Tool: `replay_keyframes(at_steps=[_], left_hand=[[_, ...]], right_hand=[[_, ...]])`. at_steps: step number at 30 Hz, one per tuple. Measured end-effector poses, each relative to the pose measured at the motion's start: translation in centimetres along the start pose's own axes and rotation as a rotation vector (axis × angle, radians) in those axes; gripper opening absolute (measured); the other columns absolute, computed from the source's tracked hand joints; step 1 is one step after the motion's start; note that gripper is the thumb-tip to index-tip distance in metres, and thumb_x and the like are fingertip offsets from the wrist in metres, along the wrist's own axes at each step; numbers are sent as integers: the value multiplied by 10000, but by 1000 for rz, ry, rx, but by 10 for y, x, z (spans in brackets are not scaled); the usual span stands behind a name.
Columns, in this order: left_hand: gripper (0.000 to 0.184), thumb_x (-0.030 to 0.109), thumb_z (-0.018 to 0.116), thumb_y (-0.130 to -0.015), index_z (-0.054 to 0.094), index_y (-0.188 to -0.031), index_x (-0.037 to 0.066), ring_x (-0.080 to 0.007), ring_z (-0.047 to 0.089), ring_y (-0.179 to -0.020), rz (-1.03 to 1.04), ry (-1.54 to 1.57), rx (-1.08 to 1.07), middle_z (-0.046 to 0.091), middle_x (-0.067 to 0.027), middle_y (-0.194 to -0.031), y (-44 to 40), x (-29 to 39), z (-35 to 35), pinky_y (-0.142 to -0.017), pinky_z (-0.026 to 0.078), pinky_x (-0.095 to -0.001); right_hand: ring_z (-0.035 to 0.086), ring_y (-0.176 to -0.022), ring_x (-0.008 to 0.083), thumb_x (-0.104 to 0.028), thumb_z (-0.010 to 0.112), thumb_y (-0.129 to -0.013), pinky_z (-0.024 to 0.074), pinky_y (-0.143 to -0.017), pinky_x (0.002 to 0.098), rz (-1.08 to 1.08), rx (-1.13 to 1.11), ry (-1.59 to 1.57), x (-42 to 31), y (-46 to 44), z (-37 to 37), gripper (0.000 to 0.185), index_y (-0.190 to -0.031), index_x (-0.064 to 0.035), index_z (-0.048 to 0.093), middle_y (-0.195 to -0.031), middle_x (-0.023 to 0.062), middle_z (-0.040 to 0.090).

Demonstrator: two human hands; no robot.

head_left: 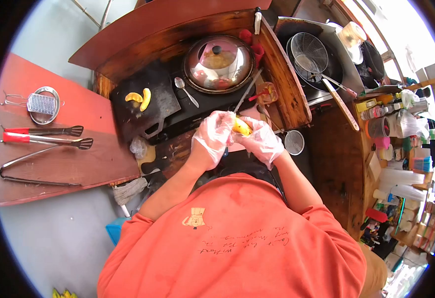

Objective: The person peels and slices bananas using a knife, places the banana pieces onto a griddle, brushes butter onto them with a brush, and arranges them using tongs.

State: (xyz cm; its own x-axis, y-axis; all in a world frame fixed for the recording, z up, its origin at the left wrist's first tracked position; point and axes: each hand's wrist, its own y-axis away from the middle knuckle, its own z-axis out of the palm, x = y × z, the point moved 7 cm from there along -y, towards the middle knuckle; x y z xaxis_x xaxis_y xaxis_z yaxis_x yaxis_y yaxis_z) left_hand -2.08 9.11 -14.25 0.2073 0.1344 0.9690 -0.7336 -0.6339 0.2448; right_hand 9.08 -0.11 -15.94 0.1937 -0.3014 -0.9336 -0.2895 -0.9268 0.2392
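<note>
In front of my chest I hold a yellow banana [242, 127] with dark spots. My left hand [213, 137], in a clear plastic glove, closes on its left end. The gloved right hand [262, 140] grips the other side, and its fingers partly cover the fruit. Whether the peel is opened cannot be made out. Two peeled banana pieces [140, 98] lie on the black griddle [123, 121] to the left. Beyond my hands a spoon [186, 92] rests beside a pan with a shiny domed lid [219, 64].
On the red side table [98, 164] at left lie a grater [42, 105] over a round metal dish and several tongs [48, 135]. A wooden partition [287, 74] separates the stove from a wok with a wire strainer [309, 52]. Cluttered shelves [416, 164] stand at right.
</note>
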Motion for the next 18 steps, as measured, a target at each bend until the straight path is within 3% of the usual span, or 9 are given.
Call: replay_keyframes(at_steps=[1, 3, 4, 8, 10, 13, 14, 17, 18], left_hand=[[365, 394, 576, -1034, 599, -1149, 48, -109, 594, -590, -1, -3, -8, 653, -57, -741, -1, 2, 0, -532, 482, -276], [292, 404, 578, -1034, 577, -1054, 113, -102, 503, -477, -393, 472, -126, 597, -31, -664, 5, -12, 11, -417, 388, -259], [293, 437, 589, -1023, 541, -991, 150, -109, 440, -417, -439, 582, -144, 582, -28, -648, 2, -22, 17, -367, 330, -250], [355, 501, 608, -991, 548, -989, 151, -135, 465, -422, -468, 787, -229, 592, -39, -655, -4, -29, 35, -377, 342, -257], [357, 487, 584, -1005, 570, -1021, 130, -157, 492, -443, -491, 836, -240, 603, -61, -680, -5, -35, 40, -390, 371, -275], [368, 477, 565, -1016, 590, -1060, 113, -166, 519, -473, -536, 926, -279, 614, -70, -726, -6, -47, 53, -408, 401, -282], [367, 476, 571, -1015, 587, -1049, 112, -161, 516, -472, -507, 888, -202, 615, -68, -728, -7, -45, 54, -408, 402, -277], [362, 473, 583, -1012, 571, -1017, 112, -150, 506, -469, -438, 817, -103, 607, -57, -725, -16, -54, 56, -406, 396, -266], [362, 474, 591, -1007, 565, -1013, 113, -147, 499, -466, -423, 820, -90, 601, -54, -719, -20, -55, 59, -406, 395, -267]], right_hand=[[599, -715, 146, -209, 689, -864, 508, -676, 326, 2, 7, -3, 3, 1, -5, 328, -1150, -55, 646, -813, 55, 640], [519, -585, 89, -172, 692, -846, 438, -542, 272, 208, -91, -309, 21, 7, -3, 318, -1142, -65, 654, -735, 5, 598], [463, -520, 50, -136, 686, -830, 360, -471, 224, 198, -93, -446, 25, 9, -4, 283, -1103, -68, 655, -689, -28, 558], [483, -516, 66, -134, 677, -828, 363, -454, 222, 170, -138, -575, 37, 12, -10, 235, -1048, -57, 647, -697, -10, 556], [513, -501, 105, -281, 729, -783, 380, -441, 221, 62, -144, -717, 31, 14, -15, 329, -958, -25, 617, -724, 47, 583], [514, -478, 121, -380, 760, -783, 394, -428, 227, -63, -163, -949, 46, 11, -15, 450, -1020, -28, 610, -711, 60, 583], [547, -513, 120, -247, 695, -898, 415, -418, 247, -83, -167, -1110, 57, 9, -11, 321, -1128, -73, 555, -761, 50, 605], [565, -531, 130, -287, 660, -942, 424, -406, 267, 94, 128, -985, 84, -3, -2, 314, -1148, -84, 539, -796, 54, 614], [633, -672, 149, -298, 618, -985, 503, -504, 283, 112, 110, -1018, 90, -4, 1, 275, -1167, -104, 551, -860, 50, 636]])
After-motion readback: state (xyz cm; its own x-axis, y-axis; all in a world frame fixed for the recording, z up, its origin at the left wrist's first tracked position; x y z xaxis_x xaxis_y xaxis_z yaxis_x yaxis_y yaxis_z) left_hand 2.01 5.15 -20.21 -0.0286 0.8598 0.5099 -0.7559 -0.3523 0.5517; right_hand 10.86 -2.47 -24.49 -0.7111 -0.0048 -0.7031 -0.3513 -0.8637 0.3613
